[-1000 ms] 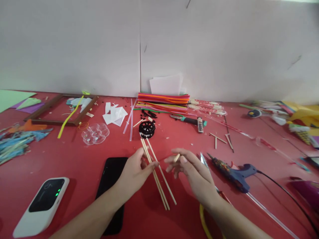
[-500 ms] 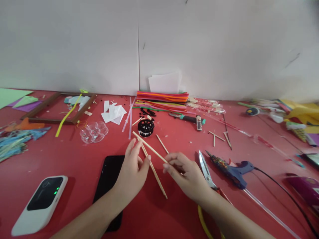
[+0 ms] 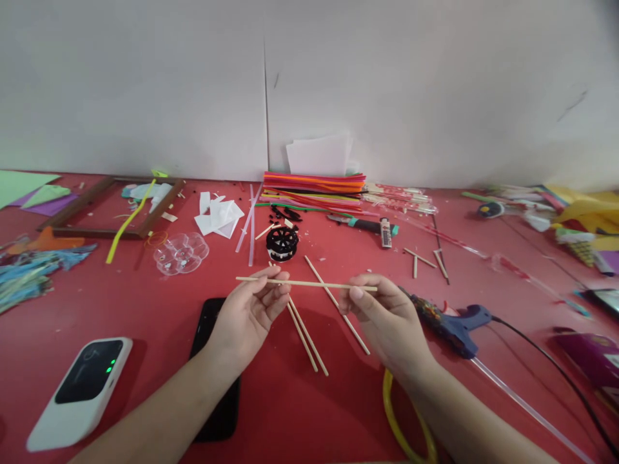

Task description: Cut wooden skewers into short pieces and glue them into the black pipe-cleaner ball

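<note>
A thin wooden stick (image 3: 314, 283) is held level between both hands above the table. My left hand (image 3: 254, 309) has its fingers around the stick near its left end, which pokes out past them. Near the other end, my right hand (image 3: 387, 316) pinches it between thumb and fingers. Beneath and between the hands, two similar wooden sticks (image 3: 304, 335) lie side by side on the red table, and a third stick (image 3: 333, 299) slants beside my right hand. Just beyond the held stick stands a small black wheel-like piece (image 3: 282, 243) with spokes.
A hot glue gun (image 3: 454, 328) and a yellow scissor handle (image 3: 399, 425) lie on the right. On the left are a black phone (image 3: 217, 412) and a white device (image 3: 82, 393). Colourful pipe cleaners (image 3: 314, 183), a cutter knife (image 3: 362, 223) and a small bottle (image 3: 385, 233) lie farther back.
The held stick has turned from slanted to level and risen slightly, with my left hand now on it too. My right hand has shifted right, uncovering the stick below and covering the scissor blades.
</note>
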The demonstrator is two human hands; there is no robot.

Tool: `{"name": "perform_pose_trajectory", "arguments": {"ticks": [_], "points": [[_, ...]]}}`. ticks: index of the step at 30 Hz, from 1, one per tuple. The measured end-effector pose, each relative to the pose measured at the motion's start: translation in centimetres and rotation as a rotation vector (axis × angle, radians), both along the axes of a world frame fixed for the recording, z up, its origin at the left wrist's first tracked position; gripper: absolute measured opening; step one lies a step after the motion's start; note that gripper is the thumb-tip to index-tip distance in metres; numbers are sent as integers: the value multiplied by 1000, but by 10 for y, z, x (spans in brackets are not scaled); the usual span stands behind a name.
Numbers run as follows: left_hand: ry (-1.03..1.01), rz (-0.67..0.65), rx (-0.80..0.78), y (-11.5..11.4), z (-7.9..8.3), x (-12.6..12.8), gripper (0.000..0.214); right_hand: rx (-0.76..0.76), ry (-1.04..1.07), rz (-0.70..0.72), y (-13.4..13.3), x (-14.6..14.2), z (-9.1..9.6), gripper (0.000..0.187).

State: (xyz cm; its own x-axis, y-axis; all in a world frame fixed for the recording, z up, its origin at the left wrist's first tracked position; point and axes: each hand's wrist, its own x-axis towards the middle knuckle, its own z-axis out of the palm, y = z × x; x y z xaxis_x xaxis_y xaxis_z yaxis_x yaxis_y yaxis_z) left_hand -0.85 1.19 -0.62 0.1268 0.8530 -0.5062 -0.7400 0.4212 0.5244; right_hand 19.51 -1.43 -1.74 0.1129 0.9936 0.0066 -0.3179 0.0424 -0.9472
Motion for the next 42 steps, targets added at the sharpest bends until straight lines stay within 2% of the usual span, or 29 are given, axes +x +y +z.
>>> {"name": "perform_pose_trajectory", "arguments": {"ticks": [3,5,6,10,13,16,21,23,28,34,37,42], "points": [[-139,-85,-28,-1,4,-7,43,-39,129,-67,6,3,5,25],[-212,-196,-5,-3,3,-11,59,-89,195,-93,10,6,5,27],[-224,-271,17,-3,2,-12,60,-117,219,-94,13,8,5,28],[-115,-593,124,-7,-6,-6,43,-250,217,-52,20,11,2,34],[27,-712,201,-8,-11,1,32,-268,142,-30,20,10,1,38],[146,-755,254,-8,-12,6,26,-215,35,47,15,6,0,33],[240,-810,302,-10,-10,5,30,-82,-249,348,4,3,0,23],[262,-846,309,-11,-10,4,30,-37,-334,410,2,1,0,21],[265,-928,332,-11,-12,1,29,0,-410,325,2,-1,0,20],[292,-942,324,-11,-7,2,23,12,-448,224,3,-1,-3,36],[307,-949,315,-11,-5,4,19,44,-507,232,2,-1,-5,30],[331,-873,263,-11,-8,10,15,111,-631,201,-2,-1,-10,18]]}}
